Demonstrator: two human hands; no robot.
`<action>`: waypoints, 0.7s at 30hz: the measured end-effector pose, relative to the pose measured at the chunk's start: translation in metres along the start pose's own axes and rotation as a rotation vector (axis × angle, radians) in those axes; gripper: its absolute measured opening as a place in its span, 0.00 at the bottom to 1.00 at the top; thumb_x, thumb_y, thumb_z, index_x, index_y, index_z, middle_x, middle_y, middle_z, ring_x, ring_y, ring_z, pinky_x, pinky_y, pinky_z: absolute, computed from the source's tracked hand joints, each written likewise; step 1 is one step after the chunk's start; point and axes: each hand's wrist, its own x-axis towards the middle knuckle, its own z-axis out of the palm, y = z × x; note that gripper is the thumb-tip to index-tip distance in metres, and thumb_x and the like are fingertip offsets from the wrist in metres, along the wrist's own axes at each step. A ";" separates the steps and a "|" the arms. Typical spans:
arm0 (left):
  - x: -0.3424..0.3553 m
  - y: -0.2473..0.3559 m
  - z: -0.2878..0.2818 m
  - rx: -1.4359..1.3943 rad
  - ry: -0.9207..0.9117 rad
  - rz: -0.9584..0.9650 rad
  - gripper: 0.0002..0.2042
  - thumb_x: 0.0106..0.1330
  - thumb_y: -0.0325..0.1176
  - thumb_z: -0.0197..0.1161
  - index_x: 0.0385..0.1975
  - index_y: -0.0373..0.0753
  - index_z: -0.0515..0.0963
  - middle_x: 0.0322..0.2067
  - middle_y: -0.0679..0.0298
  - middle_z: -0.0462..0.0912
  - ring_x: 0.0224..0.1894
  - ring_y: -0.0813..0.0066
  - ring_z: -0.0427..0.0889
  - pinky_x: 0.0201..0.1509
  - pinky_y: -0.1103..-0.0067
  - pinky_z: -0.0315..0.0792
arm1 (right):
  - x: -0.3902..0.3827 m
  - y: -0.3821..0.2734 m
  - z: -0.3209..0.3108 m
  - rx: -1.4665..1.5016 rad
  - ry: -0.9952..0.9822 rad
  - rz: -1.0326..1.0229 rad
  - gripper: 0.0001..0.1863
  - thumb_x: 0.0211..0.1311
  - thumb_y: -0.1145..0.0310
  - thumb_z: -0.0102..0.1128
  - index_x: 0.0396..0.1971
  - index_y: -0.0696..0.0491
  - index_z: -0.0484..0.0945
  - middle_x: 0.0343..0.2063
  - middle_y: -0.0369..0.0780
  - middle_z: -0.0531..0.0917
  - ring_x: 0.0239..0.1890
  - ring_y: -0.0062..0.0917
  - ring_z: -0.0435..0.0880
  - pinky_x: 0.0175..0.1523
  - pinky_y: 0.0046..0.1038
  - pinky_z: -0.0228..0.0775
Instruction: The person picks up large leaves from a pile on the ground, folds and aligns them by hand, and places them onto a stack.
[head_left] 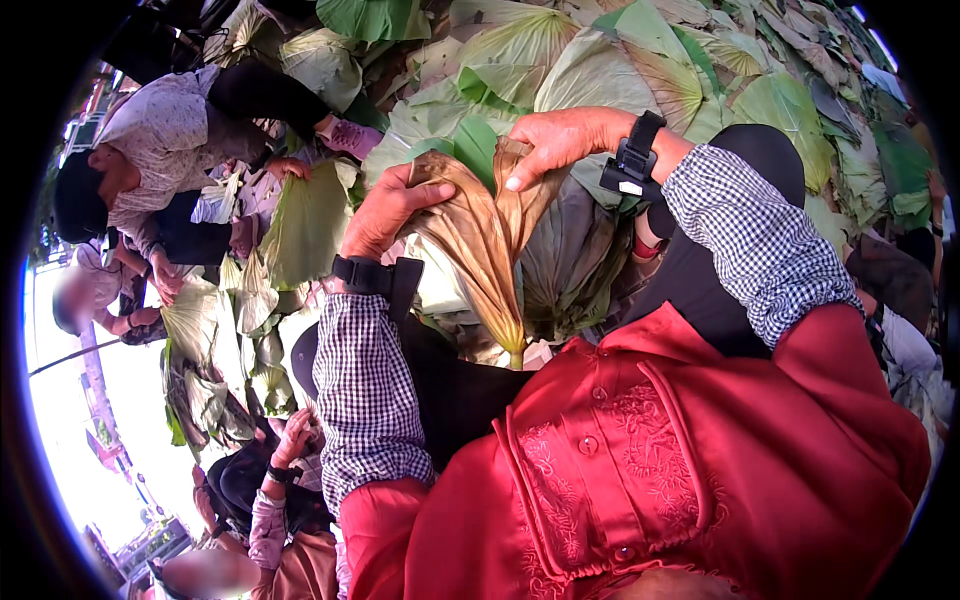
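A large brown, withered lotus leaf (470, 245) is spread in front of my chest, its folds narrowing to a yellow-green stalk end near my lap. My left hand (390, 212) grips its upper left edge, thumb lying over the leaf. On the other side, my right hand (565, 140) pinches the upper right edge between thumb and fingers. Between the two held edges the leaf dips in a V, with a green piece of leaf (475, 148) showing behind. A greyish-green leaf (565, 255) sits behind and right of the brown one.
Overlapping green and yellowish lotus leaves (530, 45) cover the ground ahead and to the right. At left, a person in a patterned shirt (165, 125) handles a leaf (305, 225). Other people sit at lower left and far right. My dark-trousered knee (765, 160) rises beside my right forearm.
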 end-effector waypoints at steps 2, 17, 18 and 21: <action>-0.003 0.000 -0.002 -0.007 0.008 0.017 0.13 0.58 0.28 0.65 0.42 0.32 0.78 0.35 0.65 0.83 0.35 0.79 0.80 0.44 0.82 0.73 | 0.003 -0.002 0.005 0.063 -0.091 -0.067 0.20 0.49 0.59 0.69 0.37 0.58 0.80 0.28 0.34 0.83 0.30 0.18 0.77 0.36 0.25 0.69; -0.011 -0.010 -0.015 -0.010 0.085 0.058 0.12 0.59 0.28 0.63 0.41 0.32 0.79 0.35 0.65 0.83 0.35 0.80 0.80 0.45 0.83 0.72 | 0.016 -0.005 0.020 -0.217 -0.245 -0.035 0.18 0.45 0.64 0.69 0.35 0.58 0.80 0.25 0.36 0.83 0.29 0.20 0.77 0.36 0.27 0.69; -0.011 -0.010 -0.015 -0.014 0.085 0.057 0.12 0.59 0.28 0.63 0.41 0.32 0.79 0.35 0.65 0.83 0.35 0.80 0.80 0.45 0.83 0.73 | 0.017 -0.003 0.021 -0.215 -0.247 -0.036 0.18 0.45 0.64 0.69 0.35 0.58 0.80 0.25 0.36 0.83 0.29 0.20 0.77 0.36 0.27 0.69; -0.010 -0.008 -0.013 -0.062 0.077 0.052 0.12 0.58 0.28 0.64 0.41 0.32 0.79 0.35 0.65 0.83 0.35 0.80 0.81 0.45 0.83 0.73 | 0.014 -0.001 0.026 -0.107 -0.200 -0.167 0.17 0.47 0.63 0.69 0.34 0.59 0.80 0.23 0.34 0.82 0.27 0.18 0.76 0.34 0.25 0.69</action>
